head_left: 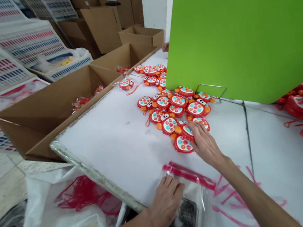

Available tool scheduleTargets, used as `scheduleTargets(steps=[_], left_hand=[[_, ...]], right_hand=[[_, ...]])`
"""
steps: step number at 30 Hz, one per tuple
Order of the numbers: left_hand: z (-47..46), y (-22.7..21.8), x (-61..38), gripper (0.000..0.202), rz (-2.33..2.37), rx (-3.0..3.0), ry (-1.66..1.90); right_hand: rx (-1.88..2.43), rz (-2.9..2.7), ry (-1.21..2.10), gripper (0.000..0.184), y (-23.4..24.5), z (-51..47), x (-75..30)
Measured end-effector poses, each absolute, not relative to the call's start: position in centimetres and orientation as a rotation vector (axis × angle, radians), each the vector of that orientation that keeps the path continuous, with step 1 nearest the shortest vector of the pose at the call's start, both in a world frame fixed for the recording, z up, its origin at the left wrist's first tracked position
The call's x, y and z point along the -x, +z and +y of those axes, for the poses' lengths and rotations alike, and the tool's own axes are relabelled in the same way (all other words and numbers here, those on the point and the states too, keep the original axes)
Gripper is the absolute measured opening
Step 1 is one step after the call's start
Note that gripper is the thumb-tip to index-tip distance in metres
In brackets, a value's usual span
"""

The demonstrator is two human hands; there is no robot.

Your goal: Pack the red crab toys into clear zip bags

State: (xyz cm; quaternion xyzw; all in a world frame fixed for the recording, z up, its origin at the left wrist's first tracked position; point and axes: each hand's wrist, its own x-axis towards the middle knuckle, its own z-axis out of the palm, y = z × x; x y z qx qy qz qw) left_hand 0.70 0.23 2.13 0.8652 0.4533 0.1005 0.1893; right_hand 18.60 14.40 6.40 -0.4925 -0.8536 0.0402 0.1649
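Observation:
My right hand (206,144) has its fingers closed on a red crab-like toy (186,130) with a white face and coloured buttons, at the near end of a heap of similar toys (177,101). Nearer the table's front edge, my left hand (166,201) is curled on a clear plastic bag (199,198). A bright pink strip (190,175) runs along the bag's top. A dark rectangular object (187,214) shows through or beside the bag; I cannot tell which.
Open cardboard boxes (42,103) line the left side of the white table (111,139). One bagged toy (126,83) lies by their edge. A green panel (241,39) rises behind the heap, with more red toys (302,105) at right. Another person's hand (165,47) shows behind.

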Motion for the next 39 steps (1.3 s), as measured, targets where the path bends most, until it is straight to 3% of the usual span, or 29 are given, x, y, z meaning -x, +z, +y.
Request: scheduleTargets(steps=[5,7,10,18,25,30,33,39], left_hand=[[0.7,1.2,-1.2,0.005,1.265,-2.514,0.407],[1.0,1.5,-1.2,0.009,1.280,-2.467,0.385],[1.1,2.4,-0.9,0.024,1.293,-2.308,0.303],[0.9,2.8,0.0,0.024,1.386,-1.939,0.450],[1.2,2.4,0.0,0.027,1.272,-2.096,0.462],[1.4,1.8,-0.4,0.018,1.137,-2.260,0.428],[1.2,1.9,-0.9,0.015,1.090,-2.386,0.433],[0.9,3.3,-0.5,0.022,0.949,-2.607,0.574]], right_hand=[[1.357,-2.083,0.625,0.043,7.3,6.5,-19.2],[1.493,-1.874,0.854,0.041,7.5,3.4,-19.6],[1.692,-1.436,1.174,0.046,6.7,-0.2,-20.4],[1.743,-0.967,1.670,0.062,5.9,-4.3,-21.7],[1.804,-1.086,1.778,0.061,7.6,-5.1,-22.7],[1.587,-0.657,1.950,0.068,7.6,-5.6,-22.1],[1.513,-0.662,1.699,0.062,7.8,-4.1,-20.5],[1.712,-1.530,1.178,0.047,6.7,-1.4,-18.7]])
